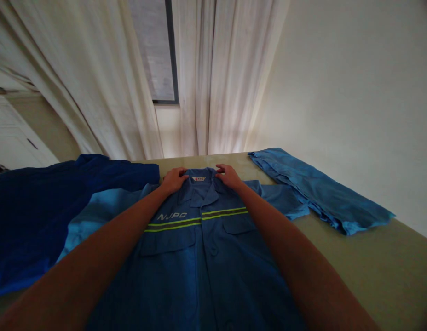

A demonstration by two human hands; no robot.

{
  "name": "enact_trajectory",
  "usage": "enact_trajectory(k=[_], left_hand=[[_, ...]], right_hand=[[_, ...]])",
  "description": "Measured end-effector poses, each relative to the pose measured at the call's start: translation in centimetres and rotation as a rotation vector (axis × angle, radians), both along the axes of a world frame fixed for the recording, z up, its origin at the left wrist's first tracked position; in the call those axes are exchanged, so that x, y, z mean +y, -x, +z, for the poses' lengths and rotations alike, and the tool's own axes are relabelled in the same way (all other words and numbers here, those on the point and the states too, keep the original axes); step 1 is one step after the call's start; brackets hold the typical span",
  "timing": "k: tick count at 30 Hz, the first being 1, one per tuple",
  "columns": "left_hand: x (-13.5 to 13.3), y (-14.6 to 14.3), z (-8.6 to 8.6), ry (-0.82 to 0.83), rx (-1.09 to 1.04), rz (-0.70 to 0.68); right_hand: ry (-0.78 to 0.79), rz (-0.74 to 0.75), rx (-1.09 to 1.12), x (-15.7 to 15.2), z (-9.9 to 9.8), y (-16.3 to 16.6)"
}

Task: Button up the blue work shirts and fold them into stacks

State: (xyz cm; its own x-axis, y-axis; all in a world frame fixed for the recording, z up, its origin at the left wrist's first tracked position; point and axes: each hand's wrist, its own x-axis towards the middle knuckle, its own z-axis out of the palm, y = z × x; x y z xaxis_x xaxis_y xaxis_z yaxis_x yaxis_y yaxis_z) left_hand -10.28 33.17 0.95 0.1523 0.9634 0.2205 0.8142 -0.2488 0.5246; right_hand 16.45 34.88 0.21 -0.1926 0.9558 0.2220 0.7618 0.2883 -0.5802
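Note:
A blue work shirt [206, 248] lies face up on the table, with yellow reflective stripes and white lettering across the chest. My left hand [173, 178] rests on the left side of its collar [199, 181], fingers curled onto the fabric. My right hand [227, 175] grips the right side of the collar the same way. Both forearms stretch out over the shirt's front.
A dark blue garment [34, 216] is heaped at the left. A lighter blue folded garment [313, 188] lies at the right on the olive table [372, 266]. White curtains [213, 78] and a window stand behind, with a plain wall to the right.

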Motion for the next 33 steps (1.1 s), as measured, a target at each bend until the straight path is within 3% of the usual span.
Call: enact_trajectory(k=[3,5,8,10,12,16,21,23,26,29,31,33], left_hand=[[-2.7,1.3,1.6,-0.119,-0.050,-0.131],[-5.5,2.3,2.3,-0.184,-0.001,-0.325],[-9.3,3.1,2.3,-0.115,0.145,-0.614],[-10.3,2.7,2.2,-0.047,0.185,-0.650],[-10.2,1.5,2.1,-0.027,0.186,-0.538],[-8.9,-1.6,1.0,-0.125,0.187,-0.292],[-8.8,-2.7,-2.9,-0.063,0.314,-0.384],[-9.2,-2.7,-3.3,-0.047,0.327,-0.374],[-10.2,-1.9,-1.3,-0.076,0.347,-0.295],[-12.0,1.8,2.8,-0.163,0.437,-0.108],[-13.6,6.0,5.4,-0.129,0.539,0.141],[-15.4,10.8,7.1,0.014,0.620,0.414]], right_hand=[[-0.167,0.137,-0.008,-2.8,1.2,-1.5],[-0.270,0.301,-0.103,-5.4,1.6,-2.8],[-0.239,0.536,-0.317,-9.0,1.9,-4.2],[-0.178,0.581,-0.385,-10.2,2.2,-4.1],[-0.170,0.481,-0.364,-10.5,2.7,-3.1],[-0.233,0.145,-0.259,-9.9,2.8,0.6],[-0.040,0.150,-0.391,-11.2,-0.8,3.1],[-0.041,0.129,-0.407,-11.9,-2.0,3.1],[-0.041,0.117,-0.412,-12.4,-2.0,2.6],[0.018,0.112,-0.440,-12.7,-0.7,2.9],[0.003,0.073,-0.461,-13.2,0.4,4.2],[-0.117,0.053,-0.433,-14.0,1.4,6.3]])
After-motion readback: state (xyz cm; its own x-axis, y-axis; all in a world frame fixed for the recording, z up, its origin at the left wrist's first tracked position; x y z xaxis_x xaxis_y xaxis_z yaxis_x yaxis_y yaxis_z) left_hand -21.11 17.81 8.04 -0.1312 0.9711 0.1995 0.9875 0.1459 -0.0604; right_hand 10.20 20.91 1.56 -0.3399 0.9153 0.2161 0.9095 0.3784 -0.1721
